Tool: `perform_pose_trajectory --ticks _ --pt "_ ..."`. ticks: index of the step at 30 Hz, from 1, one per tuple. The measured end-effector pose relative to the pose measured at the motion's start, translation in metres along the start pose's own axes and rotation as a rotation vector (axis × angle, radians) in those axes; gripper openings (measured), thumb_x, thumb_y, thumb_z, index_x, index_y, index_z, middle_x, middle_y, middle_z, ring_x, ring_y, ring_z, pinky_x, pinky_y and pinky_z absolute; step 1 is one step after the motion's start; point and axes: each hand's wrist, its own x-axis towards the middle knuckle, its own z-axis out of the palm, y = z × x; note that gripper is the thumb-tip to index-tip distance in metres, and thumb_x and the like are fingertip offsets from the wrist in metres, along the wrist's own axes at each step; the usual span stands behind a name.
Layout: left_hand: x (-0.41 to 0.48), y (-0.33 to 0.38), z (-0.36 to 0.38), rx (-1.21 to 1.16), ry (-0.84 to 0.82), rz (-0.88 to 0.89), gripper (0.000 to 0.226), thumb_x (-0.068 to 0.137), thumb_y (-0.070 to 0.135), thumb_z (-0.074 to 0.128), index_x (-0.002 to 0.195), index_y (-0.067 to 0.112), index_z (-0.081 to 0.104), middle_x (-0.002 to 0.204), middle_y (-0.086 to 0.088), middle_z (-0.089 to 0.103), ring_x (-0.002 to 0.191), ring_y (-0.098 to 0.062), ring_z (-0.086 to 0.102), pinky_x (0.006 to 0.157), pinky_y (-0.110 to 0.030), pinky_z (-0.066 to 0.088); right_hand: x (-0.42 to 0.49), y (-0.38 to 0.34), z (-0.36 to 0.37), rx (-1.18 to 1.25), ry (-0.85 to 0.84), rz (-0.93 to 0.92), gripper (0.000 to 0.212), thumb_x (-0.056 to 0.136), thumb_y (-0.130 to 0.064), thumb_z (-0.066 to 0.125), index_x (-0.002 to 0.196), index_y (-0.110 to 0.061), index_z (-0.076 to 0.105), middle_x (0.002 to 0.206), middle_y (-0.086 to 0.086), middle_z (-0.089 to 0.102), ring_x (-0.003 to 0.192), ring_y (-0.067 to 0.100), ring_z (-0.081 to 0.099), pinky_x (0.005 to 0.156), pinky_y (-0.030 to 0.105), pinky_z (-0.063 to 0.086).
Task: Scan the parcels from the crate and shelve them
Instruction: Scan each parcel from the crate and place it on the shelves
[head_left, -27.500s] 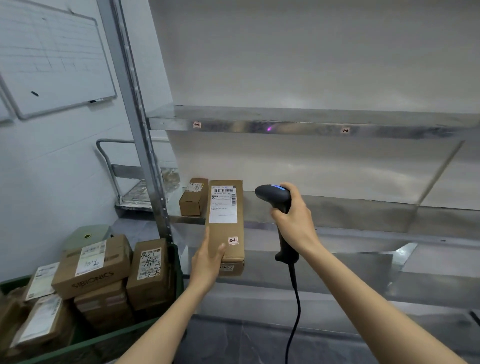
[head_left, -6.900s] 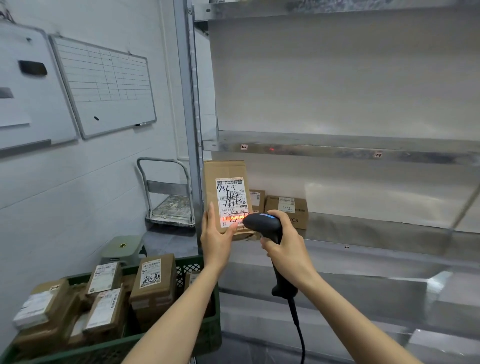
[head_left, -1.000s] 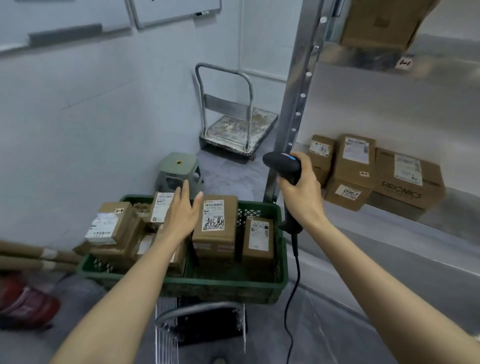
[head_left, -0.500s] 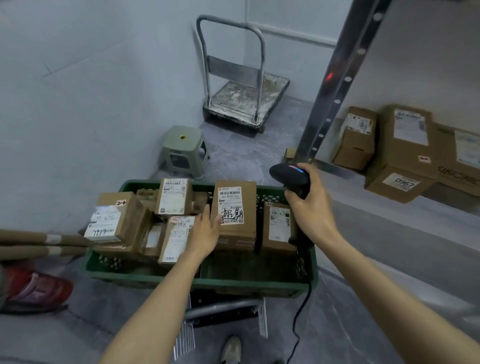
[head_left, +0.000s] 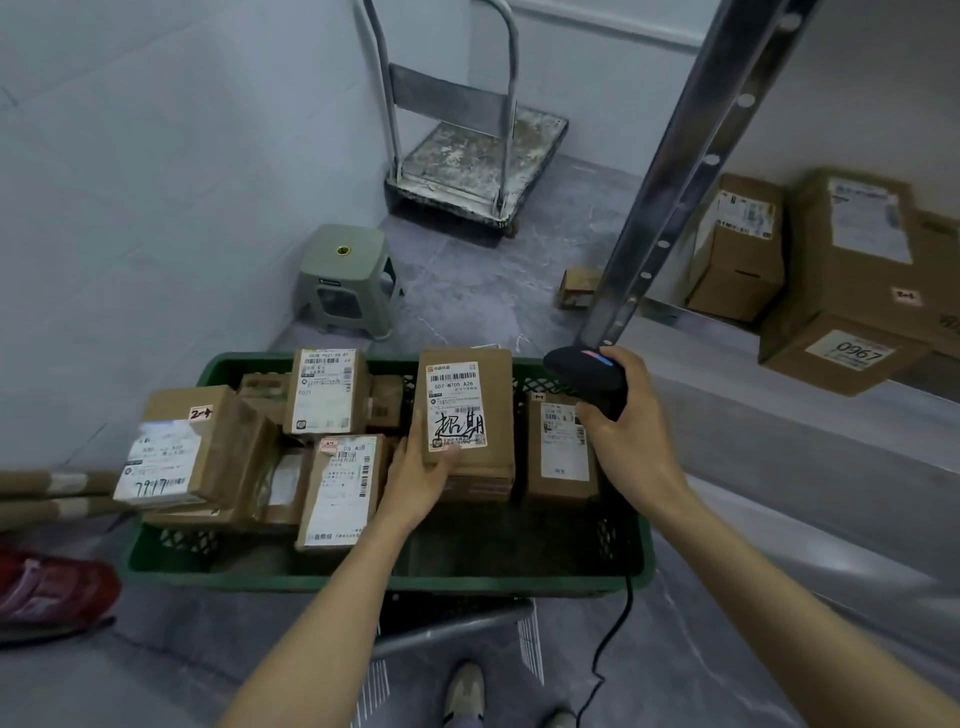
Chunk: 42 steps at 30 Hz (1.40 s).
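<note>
My left hand is down in the green crate, gripping the tall parcel that stands upright in the middle. My thumb presses flat on the lower corner of its white label, and my fingers curl round the left edge and behind, where I cannot see them. The parcel's base sits among the others in the crate.

My right hand is wrapped tight round the handle of the black scanner, held just right of that parcel, above the far right corner of the crate. Its head points left and shows a blue and pink strip on top. The cable hangs down past the near right corner of the crate.

A smaller box stands just right of the one I hold, touching it or nearly so. To the left a flat labelled box leans beside my wrist, another upright box sits farther back, and a big box marked 7917 fills the left end.

Far right, on the shelf behind the metal post, stand a small carton and a stacked pair of cartons. Against the far wall are a grey stool and a trolley.
</note>
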Motion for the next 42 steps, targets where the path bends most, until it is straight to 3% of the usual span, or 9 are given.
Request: perform_pose_trajectory --ticks 5,9,14,20,22,24,27,34,42 --pt "0.003 0.006 0.0 -0.063 0.017 0.08 0.066 0.088 0.045 0.062 0.137 0.057 0.02 0.143 0.012 0.046 0.134 -0.017 0.038 0.11 -0.048 0.032 0.0 0.006 0.002 -0.016 -0.003 0.036 0.058 0.088 -0.002 0.06 0.136 -0.027 0.038 0.12 -0.011 0.048 0.105 0.004 0.049 0.074 0.006 0.044" --pt "0.009 0.003 -0.001 -0.083 0.012 0.066 0.079 0.085 0.042 0.067 0.148 0.041 0.019 0.148 0.005 0.04 0.137 -0.02 0.035 0.111 -0.052 0.031 0.0 0.009 0.005 -0.034 -0.008 0.048 0.057 0.089 -0.003 0.06 0.135 -0.029 0.039 0.115 -0.012 0.05 0.097 0.001 0.052 0.064 0.001 0.044" --pt "0.015 0.002 0.004 -0.008 0.029 0.028 0.084 0.086 0.036 0.064 0.151 0.04 0.011 0.155 -0.004 0.026 0.144 -0.025 0.019 0.113 -0.055 0.025 0.001 0.013 0.007 -0.053 0.003 0.069 0.057 0.089 -0.005 0.061 0.135 -0.03 0.038 0.118 -0.007 0.053 0.094 0.004 0.056 0.057 0.005 0.046" --pt "0.015 -0.001 0.004 -0.048 0.053 0.0 0.086 0.082 0.058 0.063 0.151 0.04 0.014 0.154 0.0 0.031 0.143 -0.025 0.024 0.114 -0.054 0.025 0.002 0.011 0.012 -0.058 0.015 0.082 0.059 0.089 -0.005 0.061 0.137 -0.03 0.036 0.123 -0.004 0.054 0.107 0.013 0.054 0.079 0.015 0.049" --pt "0.015 0.0 0.006 -0.057 0.054 -0.01 0.09 0.079 0.06 0.064 0.15 0.041 0.013 0.151 0.002 0.037 0.14 -0.024 0.031 0.114 -0.046 0.026 0.002 0.012 0.014 -0.071 0.022 0.085 0.059 0.09 -0.006 0.061 0.137 -0.03 0.036 0.122 -0.006 0.053 0.101 0.006 0.054 0.068 0.001 0.043" --pt "0.013 0.003 0.009 -0.087 0.056 -0.009 0.087 0.081 0.055 0.066 0.15 0.042 0.014 0.144 0.004 0.046 0.133 -0.021 0.041 0.104 -0.031 0.03 0.003 0.012 0.016 -0.072 0.028 0.093 0.058 0.09 -0.006 0.061 0.137 -0.031 0.037 0.118 -0.009 0.052 0.089 -0.004 0.053 0.059 -0.002 0.041" --pt "0.01 0.004 0.012 -0.112 0.082 -0.004 0.081 0.083 0.048 0.067 0.145 0.048 0.016 0.137 0.006 0.053 0.126 -0.017 0.047 0.095 -0.025 0.032 0.003 0.012 0.018 -0.064 0.038 0.099 0.058 0.089 -0.006 0.061 0.136 -0.032 0.038 0.115 -0.01 0.052 0.086 -0.008 0.051 0.06 -0.003 0.04" --pt "0.009 -0.001 0.011 -0.145 0.112 -0.026 0.085 0.083 0.044 0.068 0.15 0.038 0.016 0.136 0.005 0.055 0.127 -0.019 0.048 0.097 -0.025 0.033 0.003 0.009 0.021 -0.067 0.063 0.091 0.057 0.089 -0.008 0.062 0.135 -0.033 0.038 0.115 -0.013 0.051 0.097 0.0 0.05 0.063 -0.002 0.04" --pt "0.0 0.002 0.001 -0.238 0.116 -0.026 0.092 0.077 0.052 0.069 0.15 0.04 0.015 0.137 0.006 0.053 0.128 -0.019 0.047 0.107 -0.038 0.037 -0.004 -0.002 0.023 -0.035 0.076 0.084 0.056 0.089 -0.009 0.062 0.134 -0.033 0.039 0.111 -0.016 0.051 0.092 -0.005 0.053 0.074 0.007 0.041"
